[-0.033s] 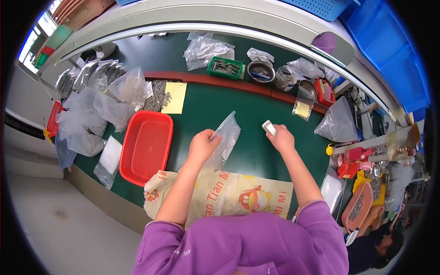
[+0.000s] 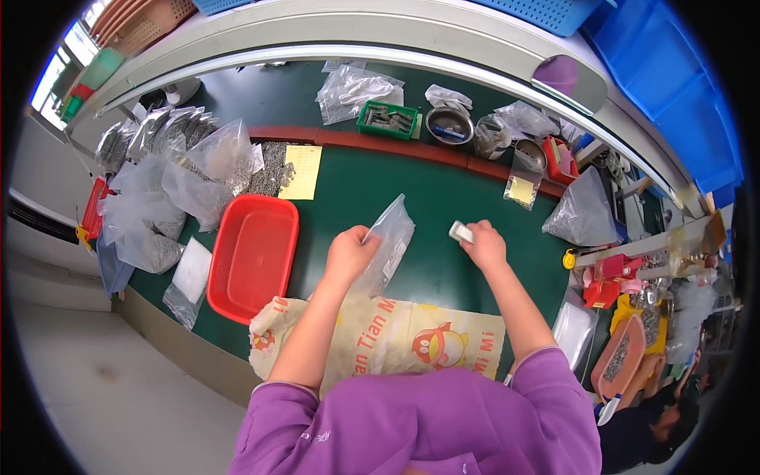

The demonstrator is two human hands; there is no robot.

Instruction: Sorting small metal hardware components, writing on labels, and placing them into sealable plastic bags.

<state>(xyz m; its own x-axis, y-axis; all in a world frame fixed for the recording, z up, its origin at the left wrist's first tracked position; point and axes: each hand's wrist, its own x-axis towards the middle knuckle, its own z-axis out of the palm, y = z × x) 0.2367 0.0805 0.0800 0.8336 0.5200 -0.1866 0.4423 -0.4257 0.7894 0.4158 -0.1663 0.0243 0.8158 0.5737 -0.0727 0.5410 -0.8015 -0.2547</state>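
My left hand (image 2: pixel 348 255) is closed on a clear plastic bag (image 2: pixel 389 237) and holds it upright over the green table (image 2: pixel 443 198). Whether anything is inside the bag cannot be made out. My right hand (image 2: pixel 484 245) is a short way to the right, gripping a small white block (image 2: pixel 460 232) between its fingertips, just clear of the bag. Both purple-sleeved arms reach over a yellow printed woven sack (image 2: pixel 396 340) that lies across the table's near edge.
A red plastic tray (image 2: pixel 252 255) sits left of my left hand. Several clear bags of small metal parts (image 2: pixel 182 170) and a yellow sheet (image 2: pixel 301 170) are at the far left. A green box (image 2: pixel 386 120), a metal bowl (image 2: pixel 449 125) and more bags (image 2: pixel 582 210) lie behind and to the right.
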